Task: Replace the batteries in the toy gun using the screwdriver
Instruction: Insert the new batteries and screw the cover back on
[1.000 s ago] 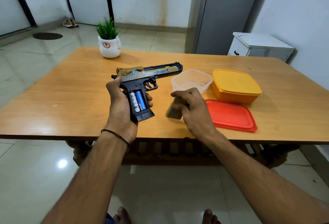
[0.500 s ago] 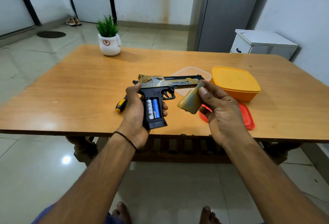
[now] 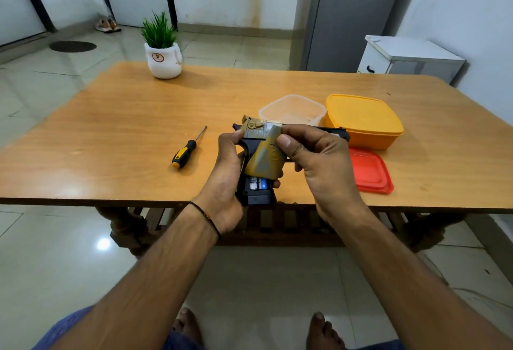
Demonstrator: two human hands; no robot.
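- Holding the toy gun [image 3: 254, 127] by its black grip, the left hand [image 3: 224, 183] wraps round the grip from the left. Its fingertips [image 3: 276, 183] show at the grip's right edge.
- The right hand [image 3: 319, 166] pinches the gold cover [image 3: 265, 160] at its upper end, thumb on the facing side and fingers curled over the top.
- The cover lies against the grip, over the upper part of the open bay. The lower ends of the batteries [image 3: 259, 183] show below its bottom edge. It appears laid on but not yet seated.
- The gun is held over the near edge of the table [image 3: 125, 127], between the two hands. Its barrel runs to the right and the grip base points toward the person.
- Deciding relation: the cover's long axis lies close to the grip's, tilted slightly off it. Seating probably requires aligning the two and closing the gap at the grip base.
- The screwdriver [image 3: 184, 151] lies flat on the table, left of the left hand and apart from it. The handle is near and the tip far, angled slightly right. The left hand is nearer, but it is occupied.
- No screw can be made out.
- A clear tub [image 3: 293, 109], an orange box [image 3: 363, 122] and a red lid [image 3: 370, 170] sit right of the hands.
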